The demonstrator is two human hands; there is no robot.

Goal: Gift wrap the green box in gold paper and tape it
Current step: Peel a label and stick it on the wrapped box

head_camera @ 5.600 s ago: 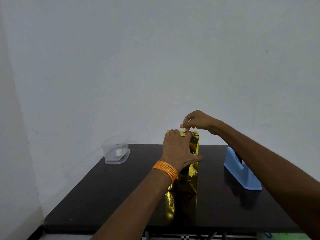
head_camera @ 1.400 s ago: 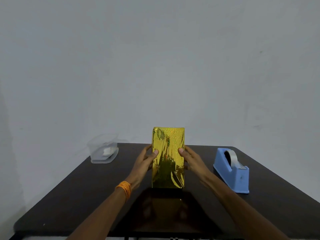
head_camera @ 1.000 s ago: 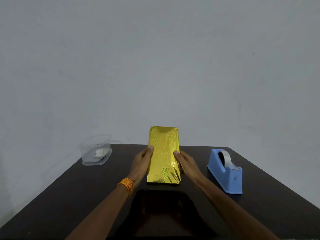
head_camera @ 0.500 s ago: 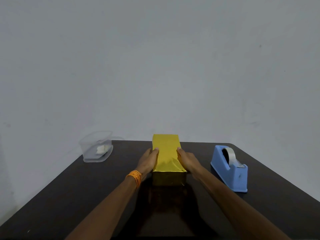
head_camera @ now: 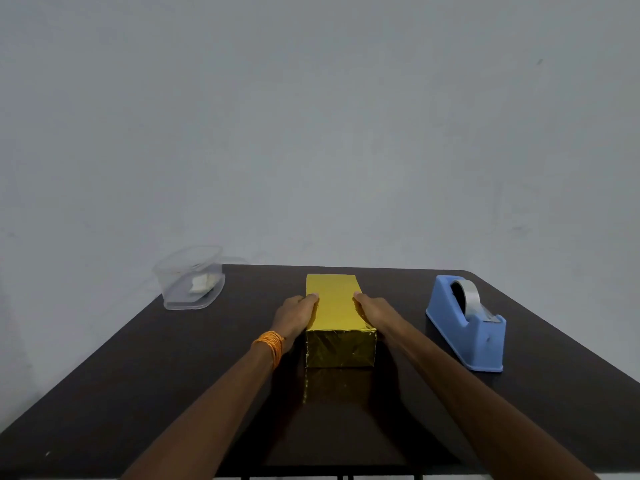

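The box, covered all over in gold paper, lies flat on the table with one short end facing you, caught between your two hands. Your left hand presses flat against one long side and your right hand against the other. Each thumb tip rests on the top edge, and neither hand is wrapped round the box. The fingers lower down the sides are hidden.

Expect it to be light and stiff under the wrap. The foil looks slick, so it will probably slide under dry palms and show every dent. Squeeze evenly on the long sides, where you are now, and lift with both hands. Keep off the short end just behind your wrists: its folds look crinkled, and I cannot tell whether tape holds them.

The tape dispenser stands outside your right hand, a clear gap away. A clear tub sits farther off, beyond your left.
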